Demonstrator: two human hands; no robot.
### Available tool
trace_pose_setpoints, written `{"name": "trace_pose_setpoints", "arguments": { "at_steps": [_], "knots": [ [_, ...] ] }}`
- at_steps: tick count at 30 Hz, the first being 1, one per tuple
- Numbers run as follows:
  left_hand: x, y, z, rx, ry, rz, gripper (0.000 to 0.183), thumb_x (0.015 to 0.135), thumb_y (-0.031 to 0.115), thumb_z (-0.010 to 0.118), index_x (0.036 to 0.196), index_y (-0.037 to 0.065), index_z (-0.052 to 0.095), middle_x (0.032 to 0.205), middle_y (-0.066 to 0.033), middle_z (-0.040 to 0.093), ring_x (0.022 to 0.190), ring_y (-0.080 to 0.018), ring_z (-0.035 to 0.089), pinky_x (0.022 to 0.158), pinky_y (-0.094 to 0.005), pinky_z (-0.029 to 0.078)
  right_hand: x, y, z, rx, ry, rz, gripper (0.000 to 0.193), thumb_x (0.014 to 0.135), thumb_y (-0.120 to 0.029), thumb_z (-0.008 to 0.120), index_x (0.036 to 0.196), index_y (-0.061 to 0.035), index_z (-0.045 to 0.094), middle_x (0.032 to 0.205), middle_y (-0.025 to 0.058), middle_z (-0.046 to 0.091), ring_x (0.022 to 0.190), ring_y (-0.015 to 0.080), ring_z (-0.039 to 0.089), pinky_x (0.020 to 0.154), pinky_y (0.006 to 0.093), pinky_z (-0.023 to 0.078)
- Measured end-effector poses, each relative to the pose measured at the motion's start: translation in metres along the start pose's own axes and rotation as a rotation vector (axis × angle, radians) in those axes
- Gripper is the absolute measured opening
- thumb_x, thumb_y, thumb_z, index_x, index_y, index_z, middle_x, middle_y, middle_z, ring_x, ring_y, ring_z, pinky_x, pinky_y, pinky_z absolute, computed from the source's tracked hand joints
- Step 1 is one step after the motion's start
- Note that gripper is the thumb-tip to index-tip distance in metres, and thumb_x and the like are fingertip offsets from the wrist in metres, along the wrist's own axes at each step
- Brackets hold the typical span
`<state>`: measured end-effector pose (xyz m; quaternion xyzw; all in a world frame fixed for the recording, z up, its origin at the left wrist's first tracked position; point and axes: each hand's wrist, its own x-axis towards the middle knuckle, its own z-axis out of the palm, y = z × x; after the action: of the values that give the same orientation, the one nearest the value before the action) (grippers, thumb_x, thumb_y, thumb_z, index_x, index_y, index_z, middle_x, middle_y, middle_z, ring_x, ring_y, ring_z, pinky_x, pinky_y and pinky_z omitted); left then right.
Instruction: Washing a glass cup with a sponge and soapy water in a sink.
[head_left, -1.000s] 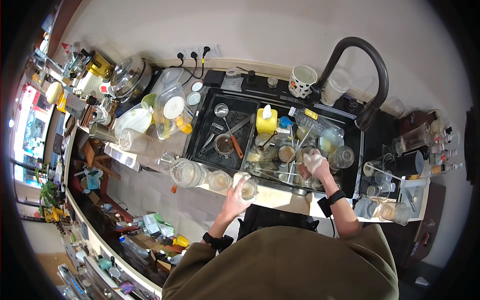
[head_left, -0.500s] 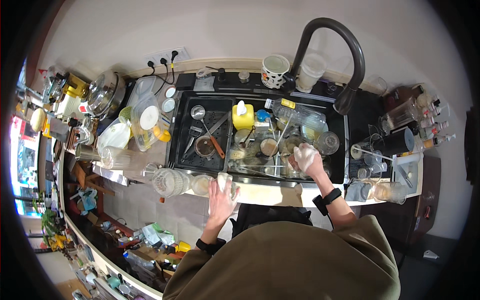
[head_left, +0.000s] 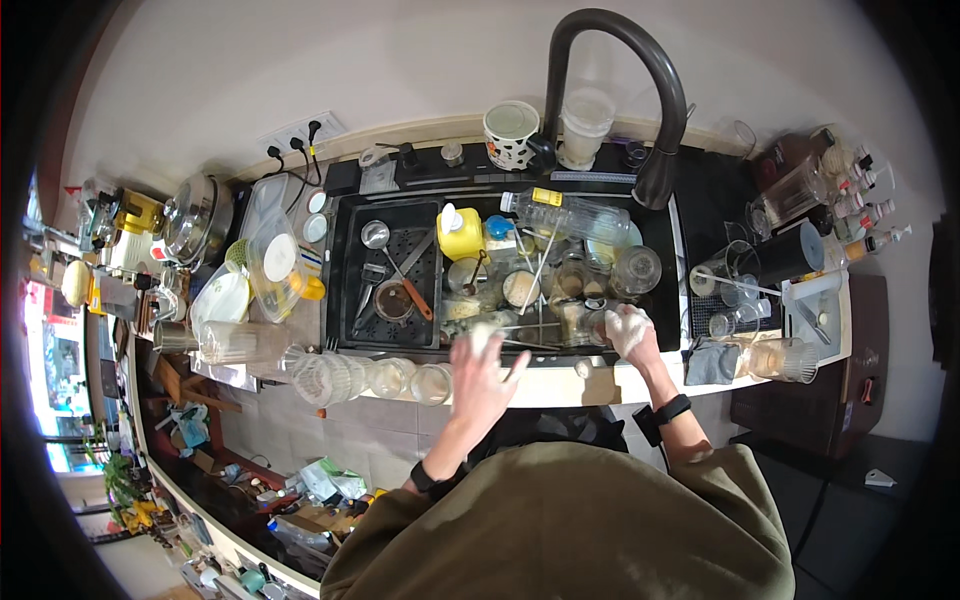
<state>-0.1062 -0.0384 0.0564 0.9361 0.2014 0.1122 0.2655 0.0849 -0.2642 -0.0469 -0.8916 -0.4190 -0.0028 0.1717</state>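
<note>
My left hand (head_left: 484, 378) is over the front rim of the sink with its fingers spread and white suds at the fingertips, slightly blurred; it holds nothing I can see. Just left of it, a small clear glass (head_left: 432, 384) stands on the counter edge at the end of a row of glasses, beside another clear glass (head_left: 390, 377). My right hand (head_left: 630, 333), coated in white foam, is curled at the sink's front right; whatever it may hold is hidden. Before it, the black sink (head_left: 400, 340) is crowded with glass jars (head_left: 636, 270), a clear plastic bottle (head_left: 585, 220) and straws.
A ladle (head_left: 376, 236) and an orange-handled strainer (head_left: 394, 298) lie in the left basin. A yellow pump bottle (head_left: 461, 236) stands mid-sink. The dark faucet (head_left: 655, 180) arches over the back right. Glassware, a grey cloth (head_left: 712, 362) and plastic tubs (head_left: 282, 255) line the counter.
My left hand has let go of the small glass, leaving it at the end of the row, and moved right toward the sink. My right hand has stayed curled near the sink's front. The view has shifted slightly.
</note>
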Motion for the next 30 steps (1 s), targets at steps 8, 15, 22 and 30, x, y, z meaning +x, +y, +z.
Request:
{"name": "trace_pose_setpoints", "arguments": {
  "at_steps": [8, 15, 22, 30],
  "knots": [
    [0.105, 0.031, 0.142, -0.136, -0.757, -0.254, 0.055, 0.079, 0.037, 0.073, 0.113, -0.006, 0.064, 0.112, -0.0272, 0.066, 0.109, -0.0375, 0.063, 0.095, -0.042, 0.049, -0.02, 0.004, -0.008, 0.039, 0.167, 0.096, 0.009, 0.077, -0.01, 0.061, 0.085, -0.0076, 0.058, 0.08, 0.0143, 0.057, 0.074, 0.0358, 0.058, 0.064, 0.0464, 0.048],
    [0.134, 0.013, 0.239, 0.046, -0.862, -0.413, 0.059, 0.08, 0.035, 0.069, 0.122, -0.006, 0.061, 0.124, -0.0276, 0.061, 0.118, -0.0357, 0.06, 0.091, -0.0418, 0.052, -0.027, 0.008, -0.02, 0.149, 0.193, 0.15, 0.009, 0.078, -0.012, 0.06, 0.087, -0.0096, 0.061, 0.081, 0.0129, 0.059, 0.074, 0.035, 0.059, 0.064, 0.0455, 0.048],
    [0.143, -0.018, 0.283, -0.006, -1.025, -0.658, 0.058, 0.081, 0.034, 0.068, 0.123, -0.006, 0.06, 0.125, -0.0275, 0.06, 0.119, -0.0345, 0.06, 0.091, -0.0428, 0.053, -0.027, 0.01, -0.027, 0.208, 0.136, 0.196, 0.009, 0.079, -0.013, 0.059, 0.086, -0.0093, 0.063, 0.085, 0.0128, 0.062, 0.079, 0.035, 0.061, 0.069, 0.0454, 0.048],
    [0.126, -0.039, 0.342, 0.14, -0.884, -0.541, 0.058, 0.079, 0.047, 0.066, 0.115, 0.001, 0.066, 0.122, -0.0177, 0.066, 0.115, -0.0298, 0.063, 0.093, -0.0383, 0.052, -0.028, 0.015, -0.024, 0.291, 0.159, 0.308, 0.009, 0.083, -0.014, 0.062, 0.082, -0.0054, 0.06, 0.082, 0.0178, 0.062, 0.076, 0.0389, 0.06, 0.066, 0.0457, 0.047]
  ]
}}
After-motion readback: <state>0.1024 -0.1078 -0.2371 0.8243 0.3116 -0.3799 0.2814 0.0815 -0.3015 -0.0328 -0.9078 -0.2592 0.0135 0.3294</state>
